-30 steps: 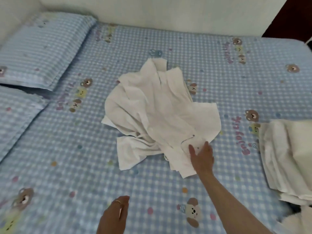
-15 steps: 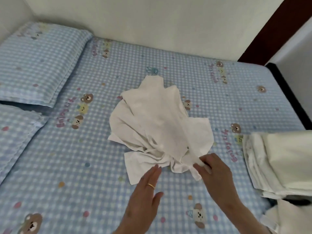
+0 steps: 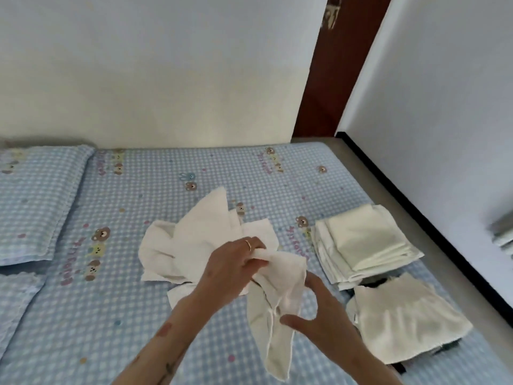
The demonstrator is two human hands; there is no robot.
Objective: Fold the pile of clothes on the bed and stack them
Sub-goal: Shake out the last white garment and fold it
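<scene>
The left hand (image 3: 233, 269) grips the top of a white cloth (image 3: 280, 298) with curled fingers and holds it above the bed (image 3: 116, 323), so the cloth hangs down. The right hand (image 3: 319, 320) is beside the cloth, its thumb and fingers spread apart around the edge; I cannot tell if they pinch it. Behind lies the pile (image 3: 194, 245) of unfolded white clothes. To the right are two folded stacks (image 3: 366, 245), near the bed edge.

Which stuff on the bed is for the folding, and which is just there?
For the folding:
white cloth held by left hand and right hand
unfolded pile
folded stack

Just there:
pillow
checked bedsheet
</scene>
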